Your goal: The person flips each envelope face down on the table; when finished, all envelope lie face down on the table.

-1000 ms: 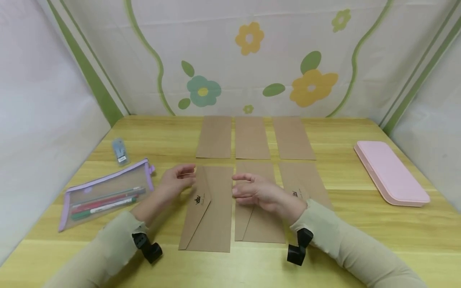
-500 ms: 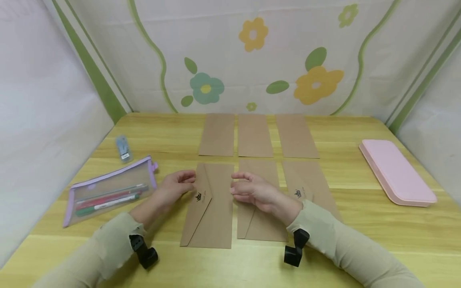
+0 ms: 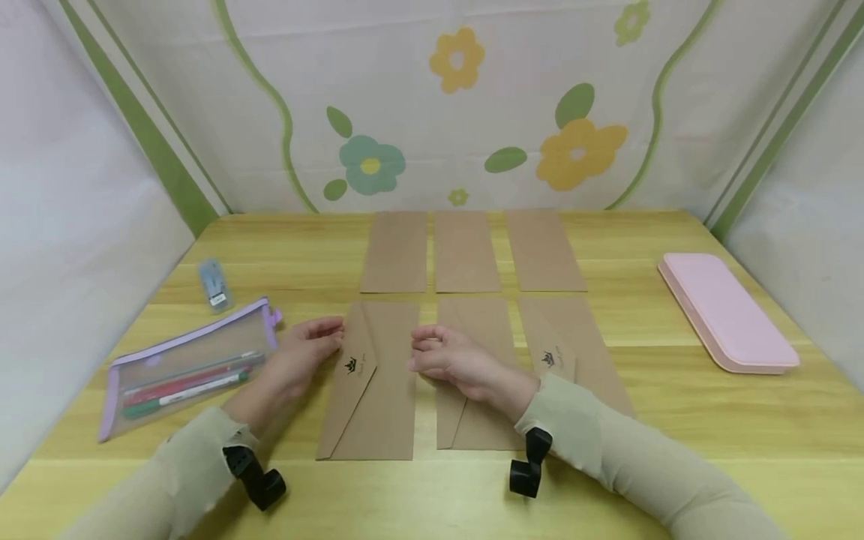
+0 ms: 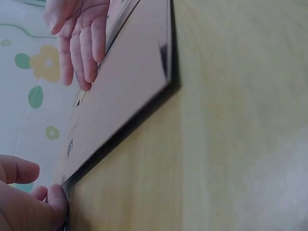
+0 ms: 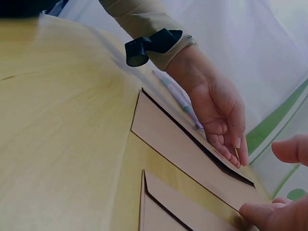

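Note:
A brown kraft envelope (image 3: 388,390) with a crown print on its flap lies front left on the table, between my two hands. My left hand (image 3: 293,367) touches its left edge, fingers loosely bent. At its right edge is my right hand (image 3: 469,367), fingers extended; in the right wrist view its fingertips (image 5: 252,214) meet that edge. Beneath my right hand lies the middle front envelope (image 3: 486,424), partly covered. A third front envelope (image 3: 597,360) is to the right, partly hidden by the sleeve.
Three plain envelopes (image 3: 466,251) form a back row. On the left are a purple-edged mesh pouch (image 3: 189,341) with several pens inside and a small blue item (image 3: 214,285). A pink case (image 3: 725,311) lies on the right. A flowered curtain (image 3: 405,90) hangs behind the table.
The head view has shifted slightly, so everything appears displaced leftward. Both hands stay at the front left envelope's edges; the layout is unchanged.

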{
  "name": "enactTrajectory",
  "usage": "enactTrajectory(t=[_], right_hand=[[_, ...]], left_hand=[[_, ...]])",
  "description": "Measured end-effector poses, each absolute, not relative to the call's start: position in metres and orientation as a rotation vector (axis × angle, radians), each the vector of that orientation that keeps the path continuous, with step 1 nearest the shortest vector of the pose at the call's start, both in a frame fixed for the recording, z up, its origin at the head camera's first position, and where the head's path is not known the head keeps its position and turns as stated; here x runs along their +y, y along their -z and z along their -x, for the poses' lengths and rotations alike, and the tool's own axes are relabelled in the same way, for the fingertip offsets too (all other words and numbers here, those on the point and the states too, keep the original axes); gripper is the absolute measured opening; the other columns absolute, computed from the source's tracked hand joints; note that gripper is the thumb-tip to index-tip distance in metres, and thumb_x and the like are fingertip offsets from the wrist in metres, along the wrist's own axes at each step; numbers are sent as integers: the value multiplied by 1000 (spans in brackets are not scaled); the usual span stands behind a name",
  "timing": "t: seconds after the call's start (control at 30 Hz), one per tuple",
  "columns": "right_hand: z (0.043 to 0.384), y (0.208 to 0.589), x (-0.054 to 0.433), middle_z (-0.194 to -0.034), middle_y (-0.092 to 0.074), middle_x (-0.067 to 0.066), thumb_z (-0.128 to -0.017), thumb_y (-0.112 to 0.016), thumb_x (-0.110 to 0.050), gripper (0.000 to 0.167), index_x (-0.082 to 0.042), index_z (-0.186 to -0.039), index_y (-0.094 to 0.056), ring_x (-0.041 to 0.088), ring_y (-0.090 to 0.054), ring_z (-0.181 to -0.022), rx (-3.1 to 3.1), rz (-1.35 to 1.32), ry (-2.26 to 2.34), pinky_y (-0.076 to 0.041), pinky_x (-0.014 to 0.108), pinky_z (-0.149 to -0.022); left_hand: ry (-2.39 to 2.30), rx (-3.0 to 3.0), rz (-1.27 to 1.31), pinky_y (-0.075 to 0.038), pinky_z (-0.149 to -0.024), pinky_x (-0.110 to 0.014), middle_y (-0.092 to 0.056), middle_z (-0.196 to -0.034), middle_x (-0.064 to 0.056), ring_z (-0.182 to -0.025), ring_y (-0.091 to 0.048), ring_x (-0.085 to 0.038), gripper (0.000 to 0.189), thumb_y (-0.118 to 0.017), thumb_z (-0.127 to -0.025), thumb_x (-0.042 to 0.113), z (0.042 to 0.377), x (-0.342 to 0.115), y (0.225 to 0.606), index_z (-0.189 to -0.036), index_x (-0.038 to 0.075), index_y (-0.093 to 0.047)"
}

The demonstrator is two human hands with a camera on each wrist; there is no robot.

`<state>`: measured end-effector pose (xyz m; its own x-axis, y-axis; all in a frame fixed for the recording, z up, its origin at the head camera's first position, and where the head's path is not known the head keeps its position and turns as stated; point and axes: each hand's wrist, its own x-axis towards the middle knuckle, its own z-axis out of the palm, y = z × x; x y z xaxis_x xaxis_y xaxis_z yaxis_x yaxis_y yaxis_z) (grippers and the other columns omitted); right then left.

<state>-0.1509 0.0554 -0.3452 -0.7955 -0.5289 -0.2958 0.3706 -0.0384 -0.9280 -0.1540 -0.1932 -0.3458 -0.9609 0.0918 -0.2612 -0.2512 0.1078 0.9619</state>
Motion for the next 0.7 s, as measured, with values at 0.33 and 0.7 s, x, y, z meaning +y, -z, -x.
enactTrajectory(t=[0.33, 0.7], right_hand=[[150, 347, 39, -145, -25, 28, -83, -54, 4, 53, 10, -131, -31, 36, -27, -135, 1623, 161, 1987, -28, 43, -109], [149, 354, 6, -134, -34, 22, -82, -56, 3, 42, 2, -119, -36, 33, -41, -123, 1569, 2, 2176, -41, 41, -100]], left_hand=[[-2061, 2076, 126, -47, -82, -13, -59, -98, 9, -91, -55, 1, 51, -49, -89, -6, 152, -207, 332, -136, -13, -30], [-2138, 2059, 85, -48, -81, -13, -54, -104, 6, -94, -54, 0, 55, -49, -88, -8, 154, -212, 317, -138, -14, -26]])
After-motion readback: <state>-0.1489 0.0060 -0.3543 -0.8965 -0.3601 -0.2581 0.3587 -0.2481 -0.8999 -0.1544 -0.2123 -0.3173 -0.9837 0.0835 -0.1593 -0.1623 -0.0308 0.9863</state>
